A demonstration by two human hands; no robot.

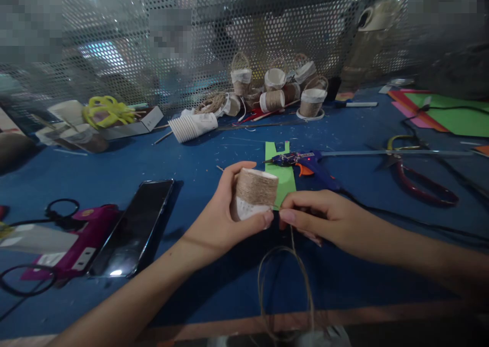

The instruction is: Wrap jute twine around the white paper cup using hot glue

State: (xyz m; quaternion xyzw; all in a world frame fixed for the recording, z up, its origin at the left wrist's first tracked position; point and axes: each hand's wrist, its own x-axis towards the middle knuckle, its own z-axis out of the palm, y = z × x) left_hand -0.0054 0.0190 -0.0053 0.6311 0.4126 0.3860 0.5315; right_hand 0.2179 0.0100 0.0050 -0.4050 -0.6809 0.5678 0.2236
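A small white paper cup [256, 191], partly wrapped in brown twine, lies tilted in my left hand [229, 209], whose fingers and thumb curl round it. My right hand [317, 214] pinches the twine [293, 240] just right of the cup. From that pinch the twine hangs down in a loose loop over the table's front edge. Behind my hands, a blue glue gun [305, 161] with an orange trigger rests on green paper [284, 179], its nozzle pointing left.
A black phone [137, 224] and a magenta power strip [86, 240] lie left. Stacked paper cups [193, 128] and several twine-wrapped cups [275, 79] stand by the mesh screen. Red-handled scissors [424, 184], cables and coloured sheets [458, 115] are on the right.
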